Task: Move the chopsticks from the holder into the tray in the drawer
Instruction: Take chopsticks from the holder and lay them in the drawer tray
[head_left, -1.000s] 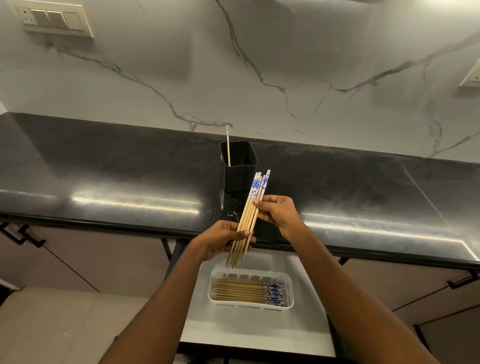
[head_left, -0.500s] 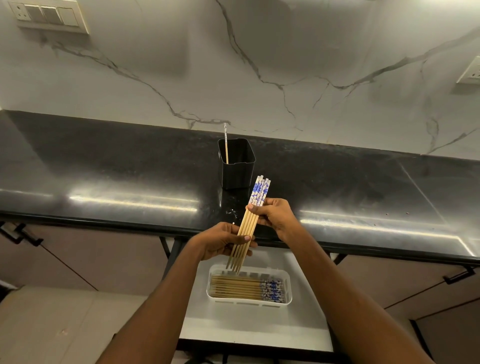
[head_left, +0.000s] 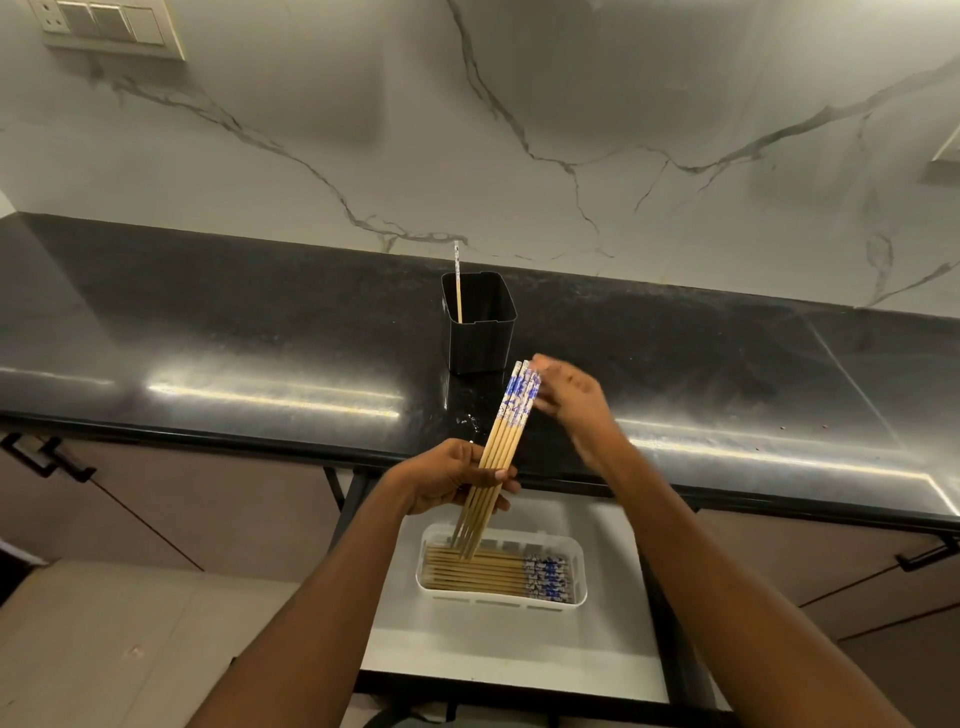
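Far left, a switch plate (head_left: 111, 27) on the marble wall (head_left: 675, 93) runs off the top edge. Below it a dark cabinet handle (head_left: 49, 457) shows under the black countertop (head_left: 208, 332). Strips of glare hide much of the counter's surface.

Near the middle of the counter stands the black holder (head_left: 480, 327), upright. One lone chopstick (head_left: 457, 280) leans in its back left corner, and I can't see the bottom of the holder.

In front of it, the left hand (head_left: 449, 475) grips a bundle of chopsticks (head_left: 506, 439) around the lower half, fingers curled round them. The bundle tilts with its blue-patterned tops up and to the right. Its plain tips hang over the white tray (head_left: 581, 569), and I cannot tell whether they touch anything inside.

The tray sits in the open drawer (head_left: 519, 644) below the counter edge. It holds a flat row of chopsticks (head_left: 483, 571), lying sideways with the patterned ends to the right. The drawer's near edge is cut off by both forearms.

The right hand (head_left: 571, 400) is at the bundle's tops, smeared by motion. Its fingers seem stretched toward them, but I cannot tell whether it pinches them or only lies beside them.

Further right, another handle (head_left: 930, 556) shows under the counter. A wall fitting (head_left: 948, 150) is cropped at the right edge.
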